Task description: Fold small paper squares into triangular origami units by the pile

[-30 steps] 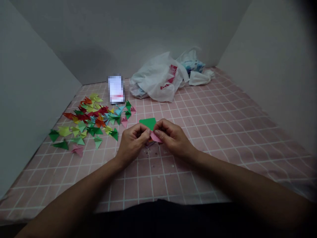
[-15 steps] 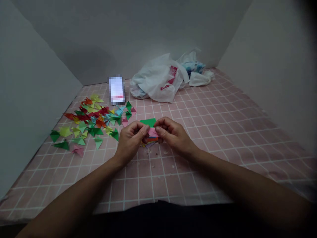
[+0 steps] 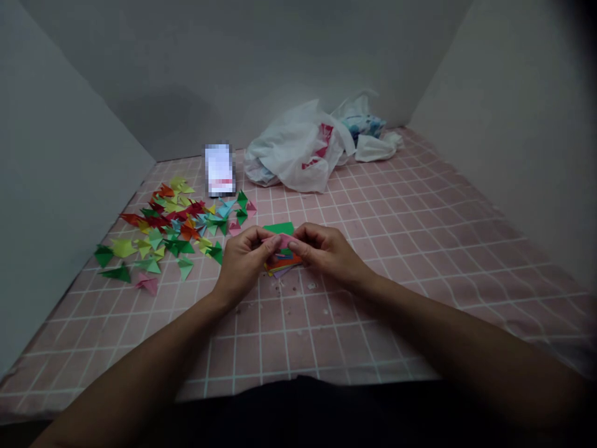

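A small folded pink paper [image 3: 285, 238] lay between the two hands, spanning the gap from the left fingers to the right. The left hand [image 3: 245, 261] was clamped on its left part, thumb on the near face; the right hand [image 3: 331, 254] pinched its right part, thumb likewise toward the viewer. The exact contact of the hidden fingertips could not be told. Beneath and just beyond the paper was a stack of coloured sheets [image 3: 280, 228], green at the far edge, orange and yellow at the near. To the left, many folded paper pieces [image 3: 177, 246] were scattered on the bench [image 3: 405, 218], covered in pink checked cloth. Behind stood a phone [image 3: 219, 168], its lit screen pixelated, near a white plastic bag [image 3: 293, 149].
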The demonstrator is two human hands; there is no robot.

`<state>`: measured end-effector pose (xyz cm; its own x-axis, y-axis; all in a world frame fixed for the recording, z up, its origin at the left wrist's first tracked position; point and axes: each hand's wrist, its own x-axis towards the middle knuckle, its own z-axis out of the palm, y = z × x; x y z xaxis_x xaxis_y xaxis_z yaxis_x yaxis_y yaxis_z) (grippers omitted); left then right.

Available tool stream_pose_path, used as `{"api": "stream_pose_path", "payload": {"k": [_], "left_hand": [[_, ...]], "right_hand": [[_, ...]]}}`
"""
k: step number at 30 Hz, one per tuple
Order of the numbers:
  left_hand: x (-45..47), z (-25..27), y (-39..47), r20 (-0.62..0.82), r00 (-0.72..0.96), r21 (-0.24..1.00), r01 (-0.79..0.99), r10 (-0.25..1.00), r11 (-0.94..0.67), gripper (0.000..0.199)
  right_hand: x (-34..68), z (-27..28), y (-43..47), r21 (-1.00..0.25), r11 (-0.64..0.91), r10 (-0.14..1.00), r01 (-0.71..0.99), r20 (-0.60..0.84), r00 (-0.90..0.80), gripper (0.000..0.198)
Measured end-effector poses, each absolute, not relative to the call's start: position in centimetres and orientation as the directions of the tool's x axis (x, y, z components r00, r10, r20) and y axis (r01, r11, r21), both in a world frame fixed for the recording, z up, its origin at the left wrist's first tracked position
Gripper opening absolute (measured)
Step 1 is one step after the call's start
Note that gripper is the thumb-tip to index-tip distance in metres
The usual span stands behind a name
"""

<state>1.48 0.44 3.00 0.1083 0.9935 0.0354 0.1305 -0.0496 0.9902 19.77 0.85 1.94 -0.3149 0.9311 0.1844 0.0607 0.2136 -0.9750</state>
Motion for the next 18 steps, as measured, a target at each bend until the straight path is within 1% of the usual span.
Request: {"api": "stream_pose_path", "payload": {"k": [2, 5, 12, 16, 18], "left_hand": [[1.46, 2.99, 0.46, 0.013, 0.13, 0.994, 0.11, 0.991, -0.027, 0.021], [1.43, 2.93, 0.43, 0.018, 0.154, 0.994, 0.108, 0.988, -0.035, 0.024], [1.39, 2.61, 0.57, 0.014, 0.193, 0.996, 0.079, 0.981, -0.03, 0.028], [1.51, 2.62, 0.61, 0.034, 0.245, 0.986, 0.15, 0.969, -0.072, 0.029], [1.63, 2.57, 0.54, 0.033, 0.244, 0.981, 0.177, 0.969, -0.077, 0.026]], "right_hand": [[19.89, 1.88, 0.89, -0.98, 0.188, 0.935, 0.064, 0.159, -0.317, 0.028], [20.09, 1.96, 0.85, -0.983, 0.176, 0.944, 0.053, 0.154, -0.291, 0.027], [20.36, 2.19, 1.08, -0.975, 0.209, 0.952, 0.076, 0.186, -0.243, 0.027], [20.42, 2.15, 1.32, -0.978, 0.207, 0.96, 0.025, 0.198, -0.196, 0.025], [20.39, 2.21, 1.36, -0.977, 0.211, 0.959, 0.031, 0.201, -0.201, 0.023]]}}
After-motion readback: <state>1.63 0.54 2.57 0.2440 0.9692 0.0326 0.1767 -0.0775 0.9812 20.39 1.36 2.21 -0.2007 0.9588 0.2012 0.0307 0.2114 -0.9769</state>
